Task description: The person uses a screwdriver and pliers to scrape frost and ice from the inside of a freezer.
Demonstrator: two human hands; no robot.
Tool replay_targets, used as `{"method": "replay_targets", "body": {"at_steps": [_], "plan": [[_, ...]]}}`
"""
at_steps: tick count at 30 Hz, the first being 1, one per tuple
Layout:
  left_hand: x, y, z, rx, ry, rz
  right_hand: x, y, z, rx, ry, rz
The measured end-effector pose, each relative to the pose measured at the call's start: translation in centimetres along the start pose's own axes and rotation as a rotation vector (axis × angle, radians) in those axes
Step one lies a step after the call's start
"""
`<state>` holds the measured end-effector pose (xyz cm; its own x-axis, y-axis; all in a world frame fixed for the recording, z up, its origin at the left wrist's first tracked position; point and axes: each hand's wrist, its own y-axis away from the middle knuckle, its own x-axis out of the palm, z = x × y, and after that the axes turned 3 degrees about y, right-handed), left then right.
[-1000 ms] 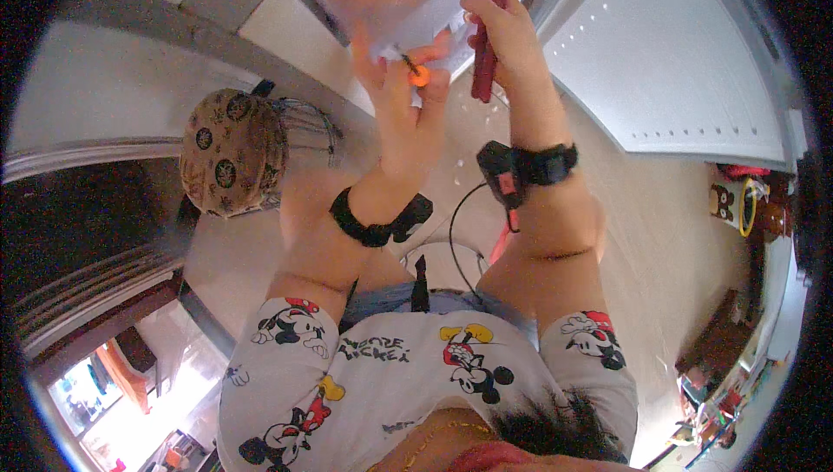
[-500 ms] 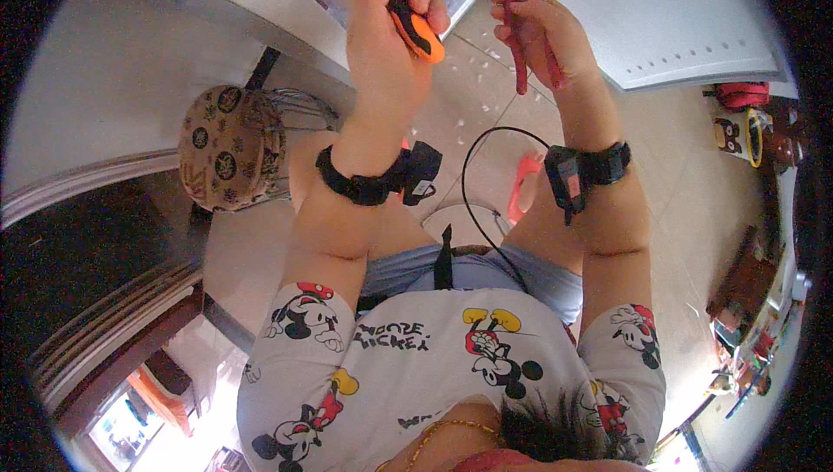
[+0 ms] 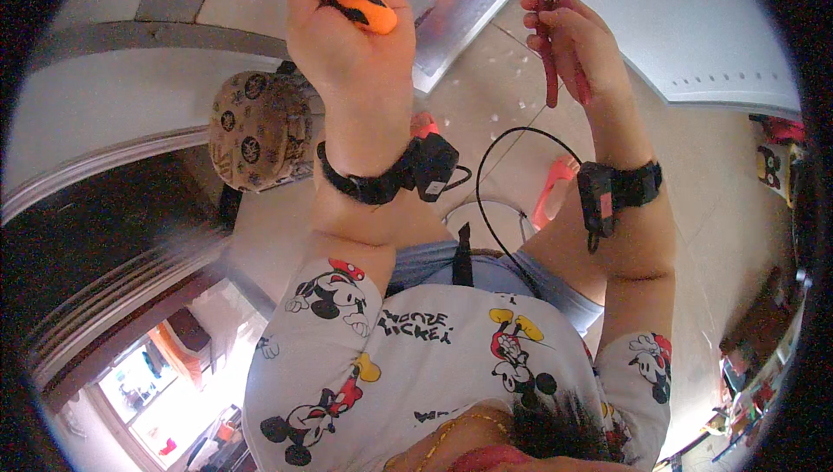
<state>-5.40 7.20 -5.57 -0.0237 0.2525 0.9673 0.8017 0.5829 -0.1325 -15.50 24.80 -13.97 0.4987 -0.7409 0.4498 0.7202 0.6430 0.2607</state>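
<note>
My left hand [image 3: 347, 34] is closed around the orange and black handle of a screwdriver [image 3: 377, 16]. Its thin dark shaft points to the upper left, by a white frame at the top edge; the tip cannot be made out. Over to the right, my right hand [image 3: 580, 45] grips red-handled pliers [image 3: 544, 25], their dark jaws pointing up and the handle ends hanging below my fingers. The pliers are held in the air, apart from the white panel beside them.
A white open door-like panel [image 3: 685, 34] stands at upper right, and a white-framed compartment [image 3: 425, 73] at top centre. Small white bits [image 3: 496, 116] lie on the tiled floor. A round patterned stool [image 3: 260, 129] stands at left. A black cable [image 3: 482, 181] loops between my arms.
My left hand has moved left and up with the screwdriver. The pliers and my right hand sit slightly farther right in view, as the whole scene has shifted.
</note>
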Motion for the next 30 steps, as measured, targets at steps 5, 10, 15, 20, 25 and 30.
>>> {"method": "replay_targets", "body": {"at_steps": [5,10,15,20,25,30], "plan": [[-2.0,1.3,-1.3,-0.086,0.104,-0.221,-0.1,1.2,-0.1,-0.01,0.032,-0.018],[-3.1,3.8,0.4,0.004,-0.196,-0.165,-1.3,1.4,-1.4,-0.045,-0.056,-0.036],[-3.3,2.0,-1.3,-0.032,-0.217,-0.036,-1.0,1.5,-1.6,-0.07,0.01,-0.02],[-4.0,1.5,-1.9,-0.038,-0.174,-0.078,-1.2,1.8,-2.3,0.032,0.136,0.012],[-3.3,1.3,-2.0,-0.058,-0.111,-0.123,0.3,2.6,-2.3,-0.028,0.204,-0.018],[-3.1,1.0,-2.1,-0.056,-0.114,-0.096,0.7,2.5,-2.1,-0.044,0.256,-0.002]]}}
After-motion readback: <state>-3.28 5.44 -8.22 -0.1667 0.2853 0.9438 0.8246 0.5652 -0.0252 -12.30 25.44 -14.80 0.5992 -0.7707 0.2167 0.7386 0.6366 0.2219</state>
